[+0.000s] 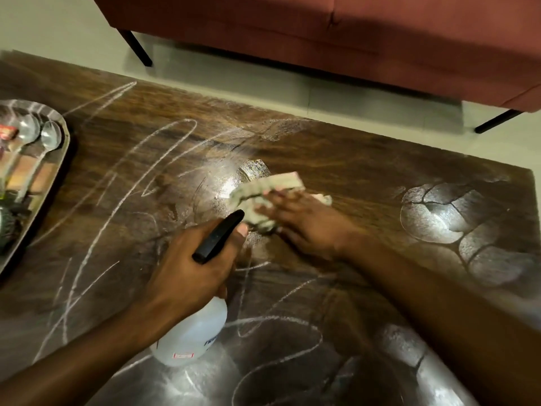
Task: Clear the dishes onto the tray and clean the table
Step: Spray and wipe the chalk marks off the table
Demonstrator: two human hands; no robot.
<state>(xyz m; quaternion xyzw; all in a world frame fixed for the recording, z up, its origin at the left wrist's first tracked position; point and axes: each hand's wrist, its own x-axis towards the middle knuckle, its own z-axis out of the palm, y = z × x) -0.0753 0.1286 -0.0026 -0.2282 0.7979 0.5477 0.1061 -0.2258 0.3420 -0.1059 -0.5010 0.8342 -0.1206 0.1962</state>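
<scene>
Chalk-like white scribbles (123,171) loop across the dark wooden table (366,159), with cracked whitish patches (456,218) toward its right end. Near the middle of the table, the right hand (307,227) lies flat with fingers spread, pressing a crumpled pale cloth (263,194) against the wood; the cloth sticks out past the fingertips, beside a shiny wet spot (222,183). The left hand (187,276) is wrapped around the neck of a white spray bottle (190,338), thumb up by its black trigger head (218,237), which points toward the cloth. The bottle is tilted, and its base looks to be just above the table, though I cannot be sure it is not touching.

At the left edge of the table sits a metal tray (57,177), only partly in view. Two spoons (38,139) lie in it side by side, bowls toward the far end, along with some blurred items I cannot make out. Beyond the table, a reddish sofa (380,39) stands on thin black legs over a pale floor (263,83).
</scene>
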